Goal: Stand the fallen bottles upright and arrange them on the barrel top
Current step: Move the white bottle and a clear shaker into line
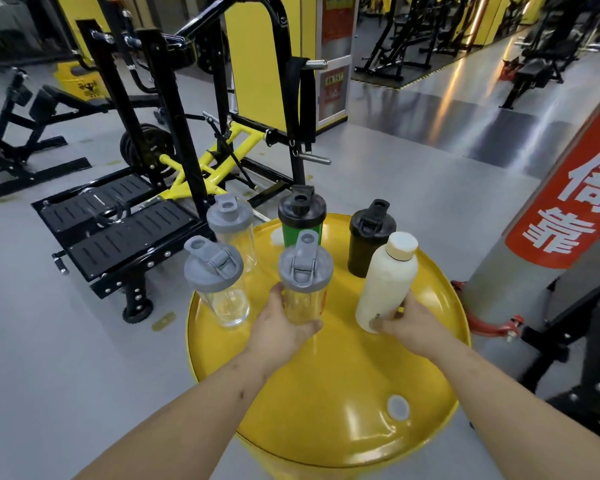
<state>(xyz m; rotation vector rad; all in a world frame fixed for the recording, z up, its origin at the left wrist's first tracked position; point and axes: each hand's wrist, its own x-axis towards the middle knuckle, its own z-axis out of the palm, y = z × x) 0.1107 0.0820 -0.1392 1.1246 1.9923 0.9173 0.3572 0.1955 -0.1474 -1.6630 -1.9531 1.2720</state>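
Observation:
Several bottles stand upright on the yellow barrel top (326, 393). My left hand (281, 327) grips the base of a clear shaker with a grey lid (303, 271) in the middle. My right hand (407, 323) holds the bottom of a cream bottle (388, 282) that tilts slightly to the right. Behind them stand a green shaker with a black lid (302, 213) and a black shaker (369, 237). Two more clear shakers with grey lids are on the left: one near the rim (215, 282), one further back (231, 226).
A black and yellow gym machine (174, 161) stands just behind the barrel on the left. A grey pillar with a red banner (565, 202) rises at the right, with a black machine frame below it. The barrel's near half holds only a small grey cap (398, 407).

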